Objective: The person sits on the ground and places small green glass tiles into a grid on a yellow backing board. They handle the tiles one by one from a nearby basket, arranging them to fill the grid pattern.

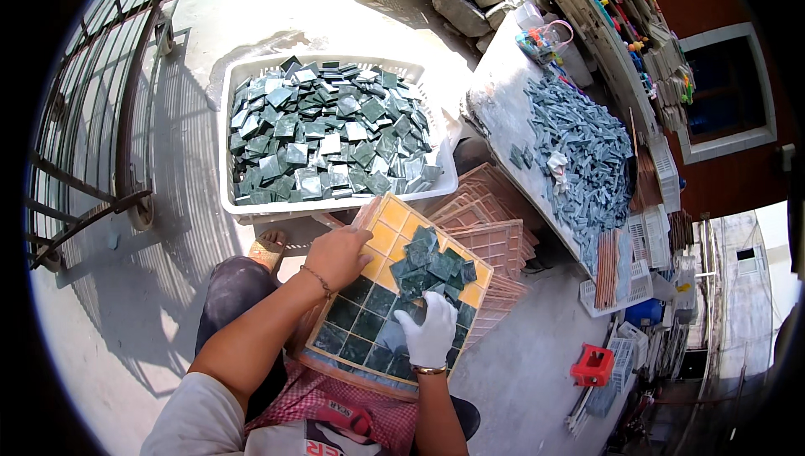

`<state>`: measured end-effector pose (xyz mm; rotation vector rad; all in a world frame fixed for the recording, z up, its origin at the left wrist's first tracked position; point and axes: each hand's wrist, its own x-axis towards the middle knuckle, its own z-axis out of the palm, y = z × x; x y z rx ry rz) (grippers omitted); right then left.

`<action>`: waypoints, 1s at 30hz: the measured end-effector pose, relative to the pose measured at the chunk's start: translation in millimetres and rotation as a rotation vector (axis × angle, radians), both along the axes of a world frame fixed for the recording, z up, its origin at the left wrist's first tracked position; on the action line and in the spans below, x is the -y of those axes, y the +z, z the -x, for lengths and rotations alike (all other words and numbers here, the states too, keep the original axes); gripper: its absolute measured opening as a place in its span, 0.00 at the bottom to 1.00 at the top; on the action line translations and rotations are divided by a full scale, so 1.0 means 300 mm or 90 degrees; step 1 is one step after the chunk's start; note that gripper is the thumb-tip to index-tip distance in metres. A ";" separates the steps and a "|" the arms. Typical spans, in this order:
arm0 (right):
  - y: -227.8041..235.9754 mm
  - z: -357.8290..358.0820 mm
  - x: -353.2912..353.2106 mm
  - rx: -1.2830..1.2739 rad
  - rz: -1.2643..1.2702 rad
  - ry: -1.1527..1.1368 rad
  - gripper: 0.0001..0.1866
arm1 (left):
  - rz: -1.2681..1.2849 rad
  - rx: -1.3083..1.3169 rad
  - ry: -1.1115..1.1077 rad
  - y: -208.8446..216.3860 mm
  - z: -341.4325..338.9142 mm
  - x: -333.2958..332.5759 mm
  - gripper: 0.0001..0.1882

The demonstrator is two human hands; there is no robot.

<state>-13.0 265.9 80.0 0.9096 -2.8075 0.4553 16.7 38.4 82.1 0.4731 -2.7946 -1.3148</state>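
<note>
A shallow tray with a yellow gridded bed [388, 239] lies tilted across my lap. Dark green square stone tiles [366, 323] fill its near rows, and bare yellow cells show at the far side. On the grid's right half sits a loose heap of green tiles [432, 265]. My left hand [337, 256], bare, is at the tray's left edge with its fingers curled over the yellow cells; what they grip, if anything, is hidden. My right hand [430, 332], in a white glove, rests at the near side of the heap, thumb and fingers apart.
Beyond the tray stands a white plastic basket [226, 162] full of green tiles. Stacked gridded trays [496, 242] lie to the right. A slab table [503, 125] holds many narrow grey strips [587, 150]. A metal rack [126, 112] stands left; a red crate [592, 365] is at right.
</note>
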 end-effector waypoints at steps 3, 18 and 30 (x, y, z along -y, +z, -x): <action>0.007 0.064 0.075 -0.012 -0.118 -0.032 0.32 | -0.001 0.008 0.010 -0.006 -0.001 0.010 0.17; 0.132 0.056 0.201 0.305 0.176 0.023 0.30 | -0.684 0.124 -0.114 -0.084 0.008 -0.042 0.25; -0.070 0.204 0.266 0.265 0.075 0.174 0.17 | -0.523 -0.145 0.175 -0.050 0.020 0.116 0.12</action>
